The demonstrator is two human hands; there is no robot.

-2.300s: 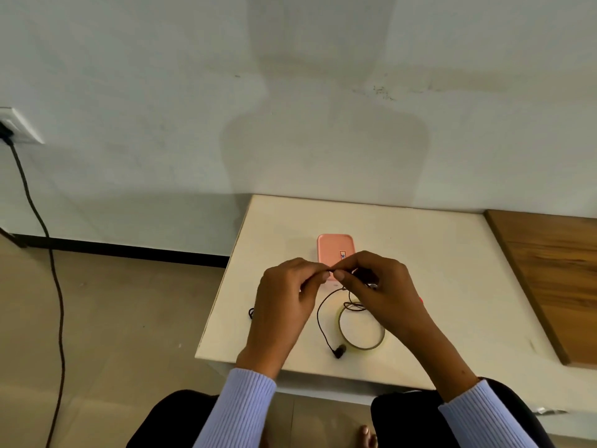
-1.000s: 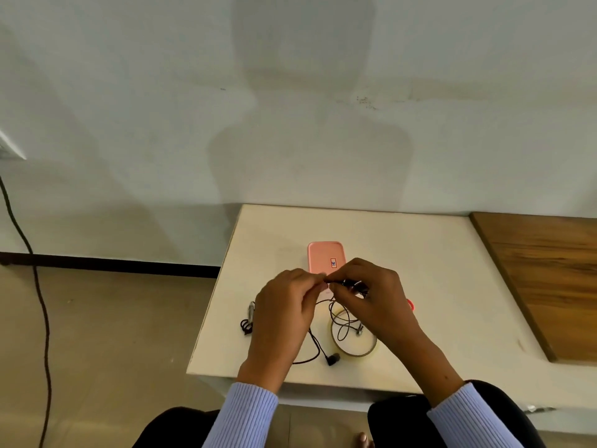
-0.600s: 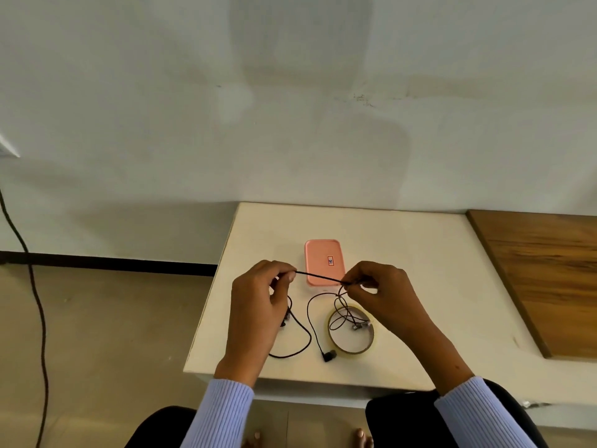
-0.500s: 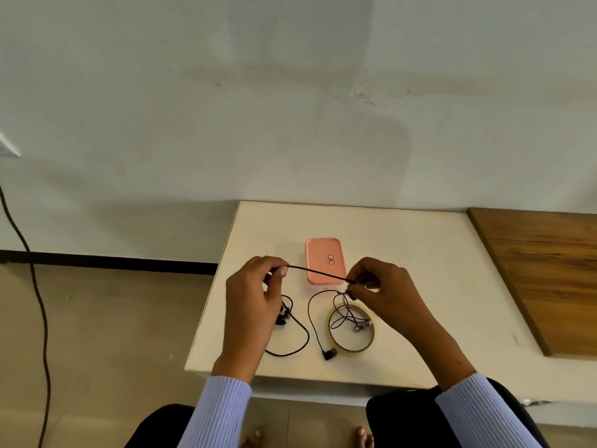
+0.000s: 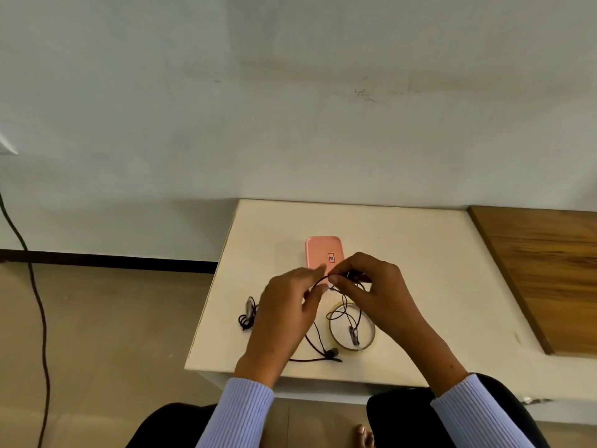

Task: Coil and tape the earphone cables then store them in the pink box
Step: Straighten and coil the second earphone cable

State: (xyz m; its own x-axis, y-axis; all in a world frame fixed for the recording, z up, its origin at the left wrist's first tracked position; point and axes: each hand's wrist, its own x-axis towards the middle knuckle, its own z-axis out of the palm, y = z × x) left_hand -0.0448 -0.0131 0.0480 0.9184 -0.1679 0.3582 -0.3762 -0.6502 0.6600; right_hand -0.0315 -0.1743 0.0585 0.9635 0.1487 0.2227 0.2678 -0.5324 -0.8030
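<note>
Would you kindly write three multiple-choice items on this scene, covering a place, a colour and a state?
1. Where is the tape roll?
A. near the table's front edge
B. on the floor
C. on the wooden board

2. What colour is the box?
A. blue
B. pink
C. green

3. What is the box's state?
A. open
B. shut
C. upside down with contents spilled

Answers: 1 A, it lies flat on the table under the right hand; 2 B, its lid is pink; 3 B, the lid is on and nothing shows inside.

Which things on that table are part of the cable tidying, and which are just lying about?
Part of the job:
earphone cable, held by both hands
second coiled earphone
tape roll
pink box, still closed

Just there:
wooden board
wall cord
</note>
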